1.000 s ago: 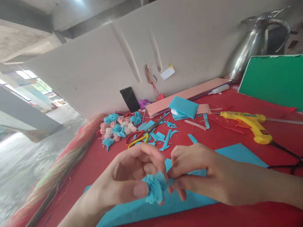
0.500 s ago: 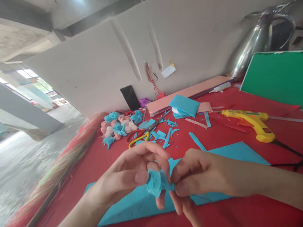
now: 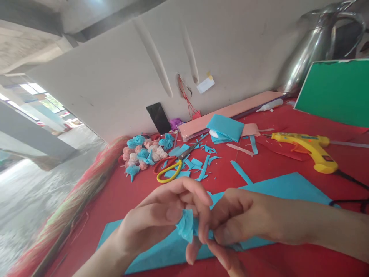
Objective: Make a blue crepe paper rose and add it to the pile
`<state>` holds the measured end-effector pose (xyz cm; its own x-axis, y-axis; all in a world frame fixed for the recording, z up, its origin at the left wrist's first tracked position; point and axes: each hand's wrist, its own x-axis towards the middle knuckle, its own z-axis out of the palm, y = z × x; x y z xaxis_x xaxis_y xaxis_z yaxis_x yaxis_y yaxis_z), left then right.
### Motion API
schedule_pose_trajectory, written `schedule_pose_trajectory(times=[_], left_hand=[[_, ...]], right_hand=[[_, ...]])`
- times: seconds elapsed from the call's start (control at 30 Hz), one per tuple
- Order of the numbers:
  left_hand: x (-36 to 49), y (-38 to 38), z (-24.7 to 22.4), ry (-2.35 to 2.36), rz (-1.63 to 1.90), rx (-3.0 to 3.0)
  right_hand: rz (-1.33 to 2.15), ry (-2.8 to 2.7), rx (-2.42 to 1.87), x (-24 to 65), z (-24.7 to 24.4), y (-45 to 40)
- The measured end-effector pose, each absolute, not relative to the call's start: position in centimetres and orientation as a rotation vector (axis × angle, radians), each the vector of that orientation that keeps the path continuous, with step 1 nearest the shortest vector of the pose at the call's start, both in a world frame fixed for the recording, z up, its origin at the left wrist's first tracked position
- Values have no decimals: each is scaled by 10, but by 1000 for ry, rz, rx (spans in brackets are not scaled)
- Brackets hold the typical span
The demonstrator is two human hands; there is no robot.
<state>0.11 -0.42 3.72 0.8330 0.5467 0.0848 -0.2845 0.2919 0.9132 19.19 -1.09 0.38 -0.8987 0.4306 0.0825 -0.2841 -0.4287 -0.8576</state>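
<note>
fringed bundle (image 3: 72, 215): well L of scissors (image 3: 181, 157), along the red tabletop (image 3: 288, 159).
flower pile (image 3: 144, 153): just L of scissors; pink, white + blue.
phone (image 3: 158, 117): beyond scissors, slightly L, tilted on wall (image 3: 106, 77).
L hand (image 3: 157, 213): near side of scissors; my thumb + fingers clamped on blue flower (image 3: 185, 227).
scissors: my landmark, amid blue scraps (image 3: 204, 167); red + yellow handles, blades pointing away, R.
blue flower: near side of scissors, btwn my hands, above blue sheet (image 3: 294, 188).
folded paper (image 3: 225, 127): beyond scissors, to R; blue.
R hand (image 3: 245, 217): near side, R of scissors; I've thumb + fingers pinched tog. on flower's narrow end.
glue gun (image 3: 309, 146): well R of scissors; yellow, on its side.
green board (image 3: 334, 92): far R of scissors, beyond gun.
</note>
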Motion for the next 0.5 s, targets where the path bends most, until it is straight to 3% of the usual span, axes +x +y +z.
schedule_pose_trajectory(times=[0.5], left_hand=[[2,-2,32,238,597,1202]], right_hand=[[2374,-1381,-264,190,6,-13]])
